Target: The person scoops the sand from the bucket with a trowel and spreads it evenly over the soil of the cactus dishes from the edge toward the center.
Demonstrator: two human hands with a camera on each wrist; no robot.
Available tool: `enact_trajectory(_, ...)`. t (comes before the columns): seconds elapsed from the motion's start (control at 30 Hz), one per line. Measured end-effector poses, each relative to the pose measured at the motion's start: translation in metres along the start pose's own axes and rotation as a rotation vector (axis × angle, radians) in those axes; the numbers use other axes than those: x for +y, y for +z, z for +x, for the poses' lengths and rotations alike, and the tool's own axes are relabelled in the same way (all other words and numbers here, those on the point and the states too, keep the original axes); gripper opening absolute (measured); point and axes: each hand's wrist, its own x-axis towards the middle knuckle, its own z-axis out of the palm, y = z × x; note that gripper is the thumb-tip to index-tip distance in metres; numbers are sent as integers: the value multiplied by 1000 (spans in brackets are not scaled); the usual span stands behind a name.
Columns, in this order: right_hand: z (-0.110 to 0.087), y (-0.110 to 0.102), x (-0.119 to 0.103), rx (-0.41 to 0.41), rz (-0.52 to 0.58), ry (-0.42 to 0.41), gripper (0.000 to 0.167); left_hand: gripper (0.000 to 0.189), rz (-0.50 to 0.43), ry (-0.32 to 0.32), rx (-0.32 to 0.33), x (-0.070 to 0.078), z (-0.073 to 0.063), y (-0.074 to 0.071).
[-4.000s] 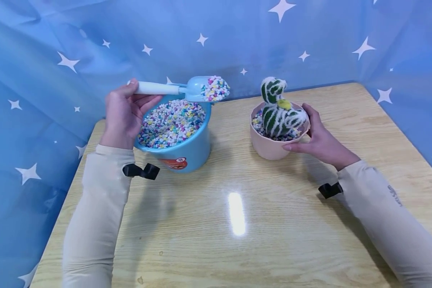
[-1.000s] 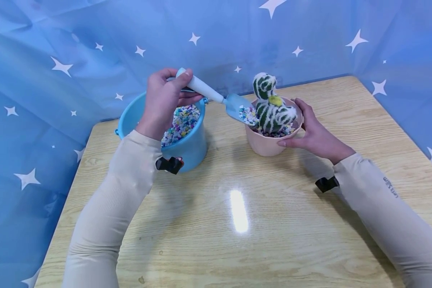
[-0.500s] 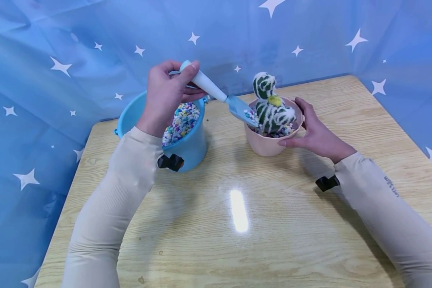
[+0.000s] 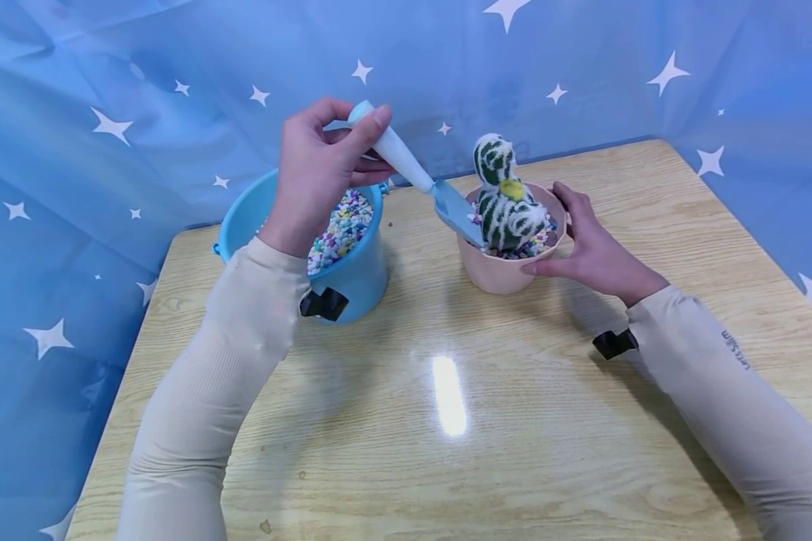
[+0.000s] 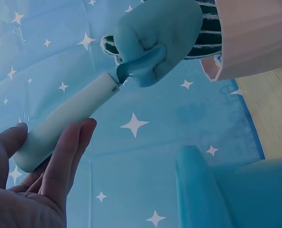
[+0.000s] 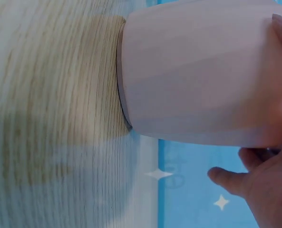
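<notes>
My left hand (image 4: 311, 176) pinches the whitish handle of a small light-blue shovel (image 4: 455, 213) between thumb and fingers. The shovel slants downward, its tip inside the near-left rim of a pink flower pot (image 4: 497, 272). In that pot a plush green-and-white cactus (image 4: 509, 218) with a yellow flower stands among multicoloured pebbles. From the left wrist, the back of the shovel blade (image 5: 155, 38) hides part of the cactus. My right hand (image 4: 592, 248) grips the pot's right side, thumb in front; the right wrist view shows the pot wall (image 6: 202, 76) and part of that hand (image 6: 269, 185).
A light-blue bucket (image 4: 359, 289) of multicoloured pebbles (image 4: 341, 229) stands left of the pot, partly behind my left hand and wrist. Both containers stand on a wooden table (image 4: 392, 451). A blue star-patterned cloth (image 4: 419, 68) hangs behind and along the sides.
My left hand has carried the pebble-loaded shovel from over the bucket to the pot and tipped it steeper; its pebbles have slid down into the pot. My right hand stays on the pot.
</notes>
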Motion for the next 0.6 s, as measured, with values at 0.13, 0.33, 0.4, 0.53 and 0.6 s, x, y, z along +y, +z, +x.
enact_trajectory(0.13, 2, 0, -1, -20, 17, -19, 120, 23, 13, 14, -10, 2, 0, 3)
enact_trajectory(0.33, 2, 0, -1, -27, 30, -25, 118, 21, 16, 43, -5, 3, -1, 1)
enact_trajectory(0.4, 2, -1, -1, -26, 17, -25, 119, 19, -7, 62, 13, 2, -2, -3)
enact_trajectory(0.53, 3, -1, -1, -42, 28, -19, 118, 18, -76, 82, 80, 1, -3, -18)
enact_trajectory(0.6, 2, -2, -2, -47, 46, 1, 118, 19, -93, 91, 120, 2, -5, -27)
